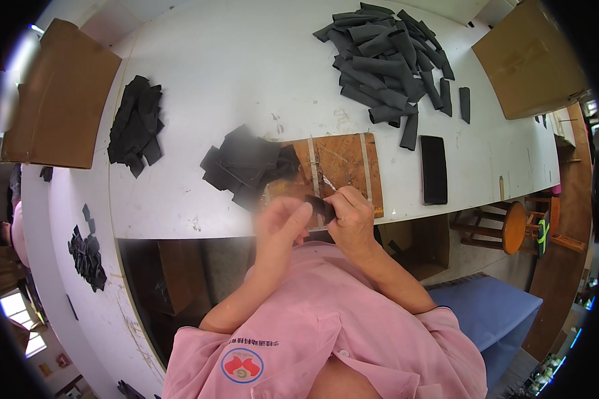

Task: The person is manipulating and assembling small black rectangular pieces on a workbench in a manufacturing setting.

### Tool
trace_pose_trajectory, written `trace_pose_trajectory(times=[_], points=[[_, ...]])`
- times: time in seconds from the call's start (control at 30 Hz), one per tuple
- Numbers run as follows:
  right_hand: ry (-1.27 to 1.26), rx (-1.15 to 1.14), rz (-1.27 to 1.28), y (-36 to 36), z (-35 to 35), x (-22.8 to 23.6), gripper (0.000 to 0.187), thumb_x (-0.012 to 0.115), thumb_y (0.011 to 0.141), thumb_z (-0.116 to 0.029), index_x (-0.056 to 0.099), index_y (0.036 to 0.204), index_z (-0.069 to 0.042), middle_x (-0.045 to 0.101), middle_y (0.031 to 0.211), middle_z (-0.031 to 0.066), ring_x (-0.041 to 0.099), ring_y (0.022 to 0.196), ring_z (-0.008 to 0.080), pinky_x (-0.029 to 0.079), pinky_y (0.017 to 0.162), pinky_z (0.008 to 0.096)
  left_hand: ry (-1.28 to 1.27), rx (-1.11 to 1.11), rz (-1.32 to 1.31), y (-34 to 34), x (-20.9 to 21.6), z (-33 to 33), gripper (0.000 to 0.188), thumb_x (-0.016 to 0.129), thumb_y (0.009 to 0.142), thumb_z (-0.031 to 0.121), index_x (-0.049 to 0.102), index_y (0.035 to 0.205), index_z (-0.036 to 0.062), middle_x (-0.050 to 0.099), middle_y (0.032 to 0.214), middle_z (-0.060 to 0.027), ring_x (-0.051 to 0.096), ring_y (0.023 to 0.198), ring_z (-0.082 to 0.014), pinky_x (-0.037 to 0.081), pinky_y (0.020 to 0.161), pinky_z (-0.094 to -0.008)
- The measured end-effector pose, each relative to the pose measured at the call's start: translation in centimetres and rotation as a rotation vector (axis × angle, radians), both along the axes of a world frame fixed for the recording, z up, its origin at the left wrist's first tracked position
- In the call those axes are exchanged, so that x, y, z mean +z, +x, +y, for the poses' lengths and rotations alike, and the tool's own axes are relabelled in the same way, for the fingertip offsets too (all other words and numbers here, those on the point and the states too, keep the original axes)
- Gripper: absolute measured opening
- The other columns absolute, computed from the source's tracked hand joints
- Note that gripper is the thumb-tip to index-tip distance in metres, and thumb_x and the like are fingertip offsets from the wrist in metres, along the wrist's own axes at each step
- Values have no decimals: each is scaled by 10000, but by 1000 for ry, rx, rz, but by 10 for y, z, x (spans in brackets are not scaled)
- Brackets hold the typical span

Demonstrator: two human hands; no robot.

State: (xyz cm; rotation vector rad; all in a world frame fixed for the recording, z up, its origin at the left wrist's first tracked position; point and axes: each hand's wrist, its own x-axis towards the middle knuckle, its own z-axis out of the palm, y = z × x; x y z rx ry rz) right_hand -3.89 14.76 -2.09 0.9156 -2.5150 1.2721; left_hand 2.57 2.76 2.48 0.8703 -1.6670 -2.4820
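A small black piece of sheet material (321, 209) is held between my hands above the front edge of the white table. My right hand (353, 218) is closed on its right end. A thin, pale, pointed tool (328, 183) shows beside the right fingertips; its kind is too small to tell. My left hand (279, 221), partly blurred, has its thumb and fingers pinched at the piece's left end. Just beyond the hands lies a worn brown board (345, 163) with pale strips across it. A heap of flat black pieces (241, 165) overlaps the board's left side.
Many rolled dark tubes (386, 63) are piled at the far right. A black phone (434, 170) lies right of the board. Another black heap (136, 123) is at left. Cardboard boxes (63, 100) (529, 63) flank the table. A wooden stool (512, 227) stands at right.
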Motion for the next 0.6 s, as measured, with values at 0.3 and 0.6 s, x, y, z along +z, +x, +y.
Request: trace_pose_trajectory(times=[0.3, 0.6], points=[[267, 85, 215, -1, 7, 4, 171, 630, 577, -61, 525, 698, -4, 477, 684, 88, 510, 657, 254, 426, 544, 331, -142, -30, -12, -3, -17, -12, 60, 566, 777, 53, 538, 746, 10, 537, 604, -7, 475, 492, -35, 354, 451, -148], [-200, 198, -340, 6, -2, 32, 250, 709, 616, -62, 574, 817, 1, 526, 717, 89, 540, 570, 224, 436, 509, 293, -523, -44, 198, 4, -21, -4, 36, 541, 779, -55, 546, 770, -20, 545, 637, 7, 480, 524, -19, 392, 461, -157]])
